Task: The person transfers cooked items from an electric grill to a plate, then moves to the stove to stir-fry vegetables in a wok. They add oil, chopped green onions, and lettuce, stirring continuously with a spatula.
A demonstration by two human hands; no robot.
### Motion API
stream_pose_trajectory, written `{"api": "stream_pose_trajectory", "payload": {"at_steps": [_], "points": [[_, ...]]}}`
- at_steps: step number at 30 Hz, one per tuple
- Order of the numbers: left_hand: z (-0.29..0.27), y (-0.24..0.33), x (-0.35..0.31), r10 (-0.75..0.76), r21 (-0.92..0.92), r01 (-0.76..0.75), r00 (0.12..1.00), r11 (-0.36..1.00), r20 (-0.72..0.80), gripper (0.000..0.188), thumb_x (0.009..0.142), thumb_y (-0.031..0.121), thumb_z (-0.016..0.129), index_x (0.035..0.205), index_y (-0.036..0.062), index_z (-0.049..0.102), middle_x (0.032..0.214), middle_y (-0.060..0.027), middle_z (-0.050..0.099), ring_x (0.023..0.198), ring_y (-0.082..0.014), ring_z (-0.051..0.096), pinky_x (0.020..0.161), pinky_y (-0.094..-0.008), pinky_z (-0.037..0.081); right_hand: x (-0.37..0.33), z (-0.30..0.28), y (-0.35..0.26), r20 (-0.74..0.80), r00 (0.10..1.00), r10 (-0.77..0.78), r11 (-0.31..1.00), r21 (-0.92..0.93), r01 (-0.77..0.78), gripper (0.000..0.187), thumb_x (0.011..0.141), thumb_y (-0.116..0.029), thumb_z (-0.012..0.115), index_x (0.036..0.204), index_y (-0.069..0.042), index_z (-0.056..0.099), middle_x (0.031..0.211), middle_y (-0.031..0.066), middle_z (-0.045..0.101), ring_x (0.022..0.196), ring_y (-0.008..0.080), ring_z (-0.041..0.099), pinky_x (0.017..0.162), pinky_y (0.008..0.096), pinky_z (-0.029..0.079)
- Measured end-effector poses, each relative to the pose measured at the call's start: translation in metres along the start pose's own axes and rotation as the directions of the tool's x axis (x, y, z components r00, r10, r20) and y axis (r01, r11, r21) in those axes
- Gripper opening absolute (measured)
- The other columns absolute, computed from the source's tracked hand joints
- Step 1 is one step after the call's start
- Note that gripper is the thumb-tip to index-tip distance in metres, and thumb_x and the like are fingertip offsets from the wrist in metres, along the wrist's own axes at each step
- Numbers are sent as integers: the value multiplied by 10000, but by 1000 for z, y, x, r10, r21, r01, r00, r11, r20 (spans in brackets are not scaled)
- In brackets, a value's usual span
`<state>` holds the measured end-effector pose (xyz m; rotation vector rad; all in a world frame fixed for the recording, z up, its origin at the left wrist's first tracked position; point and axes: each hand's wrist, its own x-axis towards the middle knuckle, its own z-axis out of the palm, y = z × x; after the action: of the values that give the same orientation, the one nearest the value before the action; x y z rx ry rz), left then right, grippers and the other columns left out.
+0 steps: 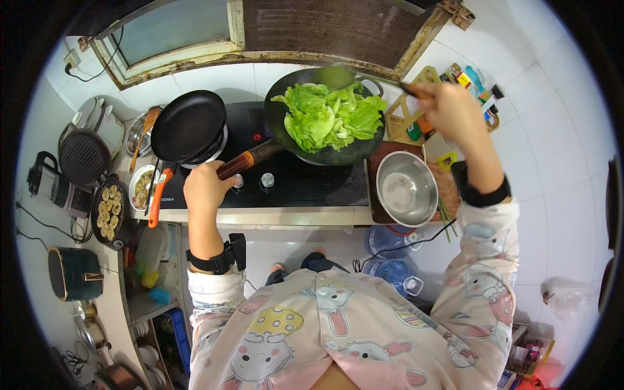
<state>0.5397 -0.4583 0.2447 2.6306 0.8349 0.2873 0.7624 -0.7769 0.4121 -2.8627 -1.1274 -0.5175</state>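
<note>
My left hand (207, 186) is closed at the end of the long wooden handle of a dark wok (276, 140). A heap of green lettuce leaves (331, 117) fills the wok, which sits on the right side of a black cooktop (312, 188). Raised at the right, my right hand (452, 107) grips a wok spatula (416, 91) by its wooden handle. The spatula's blade, smeared by motion, is over the wok's far rim. A black frying pan (188, 123) rests on the cooktop's left side.
A steel bowl (407, 188) stands on a board right of the cooktop. Seasoning bottles crowd the far right corner. Left of the cooktop are an orange-handled utensil (159, 198), a plate of food (142, 187) and a pan of browned slices (109, 214). Water jugs (393, 276) stand on the floor.
</note>
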Motion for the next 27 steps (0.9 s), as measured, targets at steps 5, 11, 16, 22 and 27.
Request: {"api": "stream_pose_trajectory", "payload": {"at_steps": [5, 11, 16, 22, 27], "points": [[0, -1, 0, -14, 2, 14, 1000, 1000, 5, 408, 596, 297, 813, 942, 107, 711, 767, -122, 671, 752, -293, 651, 667, -371, 505, 70, 7, 43, 185, 962, 200, 963, -217, -159, 244, 766, -196, 626, 941, -38, 690, 825, 216, 659, 772, 370, 651, 677, 420, 525], [-2, 1, -2, -6, -32, 5, 1000, 999, -20, 420, 587, 268, 823, 953, 98, 708, 784, -156, 669, 739, -312, 658, 654, -378, 507, 122, 75, 84, 568, 749, 340, 940, -186, -285, 222, 750, -214, 649, 746, 5, 683, 728, 157, 674, 673, 260, 659, 587, 373, 508], [-4, 3, 0, 1, -51, -1, 1000, 999, -5, 389, 561, 247, 831, 895, 90, 708, 770, -146, 662, 719, -325, 644, 637, -383, 500, 98, 146, 138, 775, 619, 127, 487, 495, -719, 181, 788, -262, 698, 835, -87, 709, 616, 17, 615, 463, 112, 471, 414, 239, 328], [-3, 5, 0, -5, -34, 4, 1000, 999, -24, 375, 563, 234, 830, 891, 96, 710, 768, -133, 666, 717, -310, 644, 644, -375, 502, 85, 199, 137, 651, 744, -150, 409, 726, -553, 325, 799, -104, 701, 1107, -15, 648, 806, 34, 666, 632, 104, 581, 550, 230, 442], [-3, 5, -2, 8, -6, -8, 999, 1000, -42, 366, 564, 253, 829, 878, 106, 713, 747, -115, 665, 718, -294, 646, 650, -370, 503, 47, 118, 110, 301, 945, -126, 865, 499, -44, 366, 765, -128, 712, 1124, -85, 660, 927, 132, 695, 797, 225, 667, 723, 323, 515]]}}
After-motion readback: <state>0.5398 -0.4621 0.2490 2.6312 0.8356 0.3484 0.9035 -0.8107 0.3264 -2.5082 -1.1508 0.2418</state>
